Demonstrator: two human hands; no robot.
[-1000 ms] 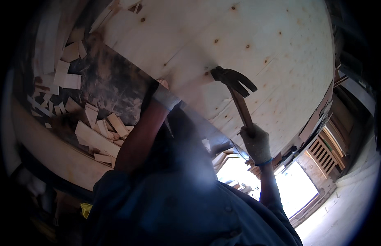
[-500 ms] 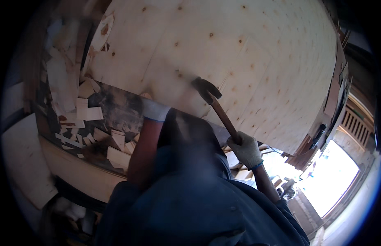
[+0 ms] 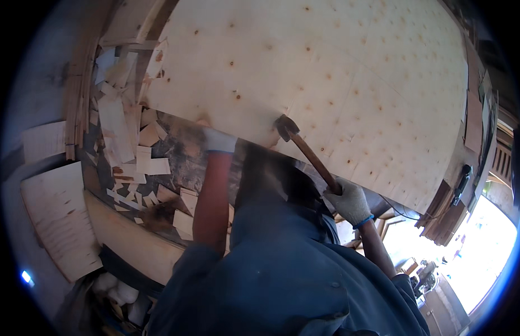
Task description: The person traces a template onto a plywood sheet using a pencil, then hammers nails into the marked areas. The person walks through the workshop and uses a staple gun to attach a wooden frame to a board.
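A large pale plywood sheet (image 3: 260, 61), dotted with rows of small dark marks, spreads out before me. My right hand (image 3: 349, 203), in a whitish knit glove with a blue cuff edge, is closed around the lower end of a hammer's wooden handle (image 3: 314, 161). The dark hammer head (image 3: 286, 127) is over the sheet near its close edge. My left hand (image 3: 218, 141), in a pale glove, grips that same edge farther left. Its bare fingertips show blurred on the sheet's top; the rest of the fingers are hidden.
Broken wood offcuts (image 3: 142, 162) litter the dark surface left of the sheet. A loose board (image 3: 61, 218) stands at the far left. Stacked strips (image 3: 442, 210) and a black tool-like object (image 3: 463, 182) lie by the sheet's right end. Bright light enters through an opening (image 3: 489, 246).
The whole view has swung, so the scene sits farther right. The hammer head has turned and come nearer the sheet's close edge. Both hands keep their holds.
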